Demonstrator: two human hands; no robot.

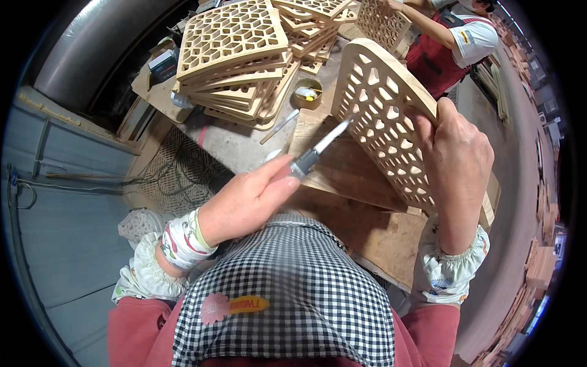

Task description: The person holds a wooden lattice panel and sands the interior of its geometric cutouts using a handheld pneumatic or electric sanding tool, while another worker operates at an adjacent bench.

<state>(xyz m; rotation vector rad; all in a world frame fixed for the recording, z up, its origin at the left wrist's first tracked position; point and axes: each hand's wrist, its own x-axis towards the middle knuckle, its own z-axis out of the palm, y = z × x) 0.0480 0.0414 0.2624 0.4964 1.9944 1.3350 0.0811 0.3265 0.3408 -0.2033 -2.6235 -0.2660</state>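
My left hand [251,199] is closed around a slim hand tool [327,139] with a dark grey part near my fingers and a pale, narrow front. The tool's exact kind is hard to make out. Its tip points at a wooden lattice panel [382,116], close to the cut-out holes; contact cannot be told. My right hand [458,159] grips that panel by its upper right edge, holding it tilted up on the bench. Under the panel lies a flat wooden board [342,162].
Stacks of similar lattice panels [232,37] stand at the back. A round container [308,93] with small items and a thin stick-like tool [279,127] rest on the grey worktop [229,144]. At the upper right, another person [449,46] handles a panel [383,24].
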